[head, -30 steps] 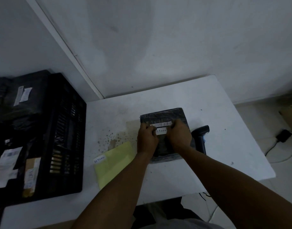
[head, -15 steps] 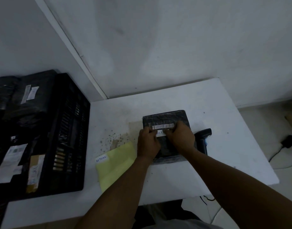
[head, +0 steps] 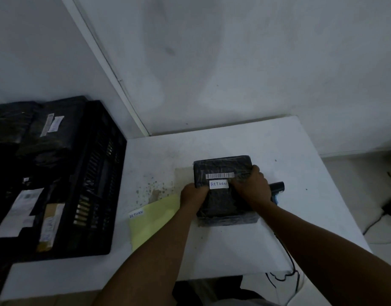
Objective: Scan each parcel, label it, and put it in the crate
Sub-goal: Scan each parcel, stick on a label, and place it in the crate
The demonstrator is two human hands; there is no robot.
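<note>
Gripping the black-wrapped parcel (head: 223, 191) from both sides, the person's hands sit at its middle: the left hand (head: 193, 195) curls round the parcel's nine-o'clock edge and the right hand (head: 252, 187) wraps over its three-o'clock edge, fingers bent onto the top face. Between the two hands, on top of the parcel, a white label (head: 219, 184) reading RETURN sits just below a barcode strip (head: 220, 175), the right fingertips touching the label's corner. The parcel rests on the white table (head: 300, 155), roughly at its centre. Just beyond the right hand, at three o'clock from the parcel, a black handheld scanner (head: 277, 188) lies on the table, its cable trailing off the near edge. At eight o'clock from the parcel a pale yellow sheet (head: 152, 219) lies flat, its near part under the left forearm, with another RETURN sticker (head: 136, 214) at its far left corner. Brown specks and a stain mark the tabletop between sheet and parcel. Far out at nine o'clock stands the black slatted crate (head: 97, 184), touching the table's left edge, with dark labelled parcels (head: 46, 133) stacked inside. Behind the table rise plain, scuffed white walls, and at three o'clock a black adapter (head: 390, 208) with its cord lies on the pale floor.
</note>
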